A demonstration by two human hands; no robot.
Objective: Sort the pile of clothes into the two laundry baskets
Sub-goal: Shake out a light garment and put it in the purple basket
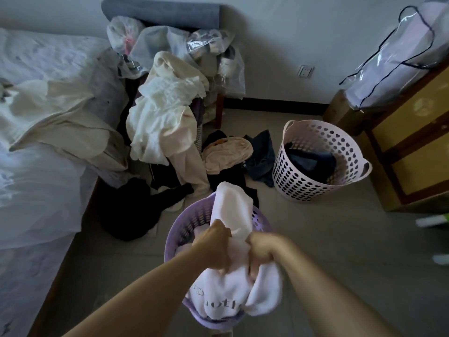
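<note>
A purple laundry basket [188,223] stands on the floor right below me. Over it hangs a white garment with grey lettering [228,293], gripped by both hands. My left hand [215,245] and my right hand [262,251] are each closed on its bunched fabric, side by side. A pink basket [301,183] to the right holds dark clothes [308,161]. The pile [165,122] of cream and white clothes slumps from a chair to the floor, with black [136,205], tan [226,152] and dark blue [261,154] pieces beside it.
A bed with pale bedding [36,132] fills the left side. A wooden cabinet [410,147] stands at right with a clear zip bag [398,57] on top. Plastic bags [170,42] sit on the chair at the back. Bare floor [328,239] lies between the baskets.
</note>
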